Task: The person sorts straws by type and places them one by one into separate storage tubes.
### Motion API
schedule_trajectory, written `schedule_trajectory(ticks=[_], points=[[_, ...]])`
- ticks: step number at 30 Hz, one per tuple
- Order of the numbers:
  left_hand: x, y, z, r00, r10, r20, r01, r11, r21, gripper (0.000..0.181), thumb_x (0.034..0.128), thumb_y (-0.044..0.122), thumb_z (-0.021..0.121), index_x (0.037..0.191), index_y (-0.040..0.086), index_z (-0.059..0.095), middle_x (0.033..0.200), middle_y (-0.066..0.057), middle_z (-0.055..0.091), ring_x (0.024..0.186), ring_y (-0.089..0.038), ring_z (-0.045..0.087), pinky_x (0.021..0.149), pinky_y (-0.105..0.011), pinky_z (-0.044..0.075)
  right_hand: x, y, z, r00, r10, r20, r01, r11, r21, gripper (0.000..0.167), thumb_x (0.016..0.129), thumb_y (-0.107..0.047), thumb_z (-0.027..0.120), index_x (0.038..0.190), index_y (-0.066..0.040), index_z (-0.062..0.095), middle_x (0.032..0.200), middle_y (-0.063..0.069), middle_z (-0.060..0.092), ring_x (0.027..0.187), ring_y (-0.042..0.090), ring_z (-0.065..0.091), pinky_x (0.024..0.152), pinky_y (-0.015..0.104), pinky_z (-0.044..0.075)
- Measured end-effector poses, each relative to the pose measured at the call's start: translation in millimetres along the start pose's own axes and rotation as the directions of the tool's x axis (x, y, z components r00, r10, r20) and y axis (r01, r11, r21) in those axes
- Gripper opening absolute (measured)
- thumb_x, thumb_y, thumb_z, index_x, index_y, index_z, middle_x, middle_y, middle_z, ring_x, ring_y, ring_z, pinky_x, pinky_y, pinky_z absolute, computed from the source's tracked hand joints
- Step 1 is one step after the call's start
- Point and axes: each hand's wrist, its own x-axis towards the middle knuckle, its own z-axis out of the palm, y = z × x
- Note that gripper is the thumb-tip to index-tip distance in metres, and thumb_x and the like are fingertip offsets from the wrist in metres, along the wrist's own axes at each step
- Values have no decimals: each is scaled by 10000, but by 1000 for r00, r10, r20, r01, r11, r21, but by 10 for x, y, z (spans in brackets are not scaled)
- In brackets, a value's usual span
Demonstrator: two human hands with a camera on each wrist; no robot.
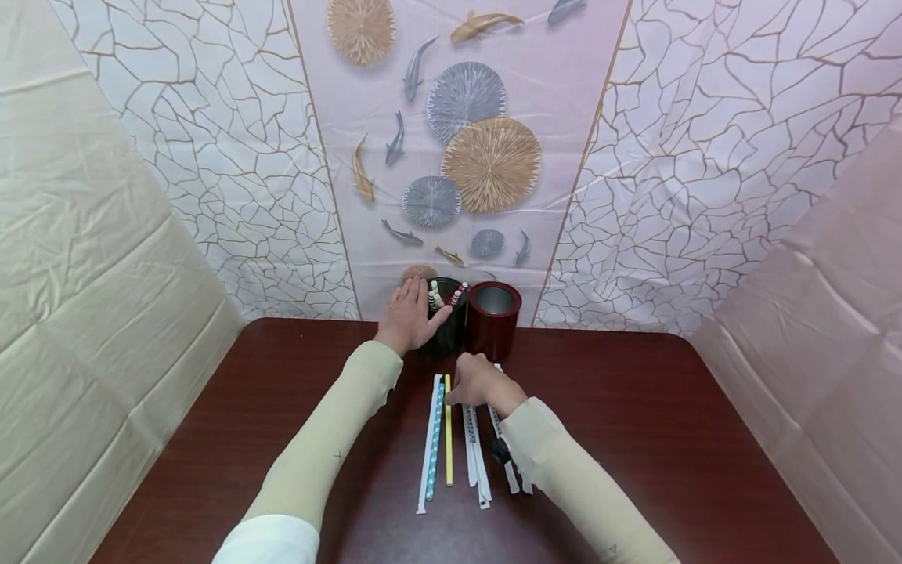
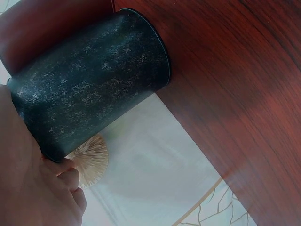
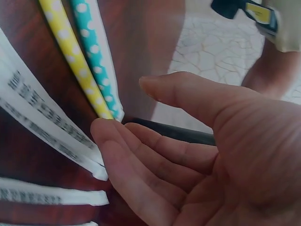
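My left hand (image 1: pixel 409 313) lies with fingers extended against the left of a black cup (image 1: pixel 451 337), its thumb reaching across the rim. Several straws with striped ends (image 1: pixel 456 296) stand in that cup. My right hand (image 1: pixel 482 384) hovers by the far ends of straws lying on the table. In the right wrist view its fingers (image 3: pixel 141 165) bend loosely and the thumb stands apart, with nothing seen between them. Nearest is a yellow dotted straw (image 3: pixel 75 61), beside a teal dotted straw (image 3: pixel 96 52). Whether a fingertip touches the yellow one, I cannot tell.
A dark red cup (image 1: pixel 491 333) stands right beside the black one. Several paper-wrapped straws (image 1: pixel 470 442) lie under and beside the right hand; a white straw (image 1: pixel 427 462) lies left of the teal one. Patterned cloth (image 1: pixel 486 102) hangs behind the brown table (image 1: pixel 634 439).
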Motion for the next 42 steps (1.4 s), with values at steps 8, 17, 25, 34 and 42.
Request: schedule_trajectory(ticks=[8, 17, 25, 34, 42], points=[[17, -5, 18, 1000, -2, 4, 2, 1000, -1, 912, 1087, 693, 218, 1697, 28, 90, 1792, -151, 67, 1676, -296, 71, 1370, -434, 85, 129, 43, 187, 998, 60, 2, -60, 998, 12, 280, 896, -188, 824, 684, -19, 750, 648, 135, 736, 575, 244, 691, 500, 264, 462], [20, -4, 31, 1000, 1, -1, -1, 1000, 5, 922, 1080, 710, 206, 1699, 36, 88, 1793, -149, 63, 1677, -294, 70, 1370, -429, 87, 185, 74, 262, 993, 120, -22, -120, 993, 4, 254, 908, -198, 817, 717, -81, 696, 631, 89, 721, 562, 185, 652, 547, 272, 493], [6, -3, 21, 1000, 7, 1, -7, 1000, 5, 917, 1084, 702, 212, 1697, 31, 96, 1792, -154, 68, 1676, -298, 74, 1370, -429, 86, 212, 93, 299, 989, 143, -46, -142, 990, 17, 243, 894, -187, 822, 718, -85, 690, 576, 51, 683, 538, 171, 643, 547, 267, 495], [18, -8, 28, 1000, 5, 2, -5, 1000, 1, 911, 1086, 697, 216, 1698, 33, 98, 1792, -152, 72, 1677, -293, 73, 1370, -431, 87, 237, 130, 331, 985, 163, -59, -159, 985, 65, 255, 893, -197, 833, 729, -72, 683, 586, 68, 677, 529, 186, 654, 520, 270, 500], [26, -18, 26, 1000, -1, 2, 1, 1000, 14, 914, 1085, 699, 209, 1696, 29, 100, 1792, -149, 79, 1676, -292, 80, 1369, -433, 99, 276, 177, 313, 982, 176, -65, -171, 982, 78, 274, 898, -236, 848, 884, -62, 637, 639, 77, 684, 546, 175, 683, 517, 258, 530]])
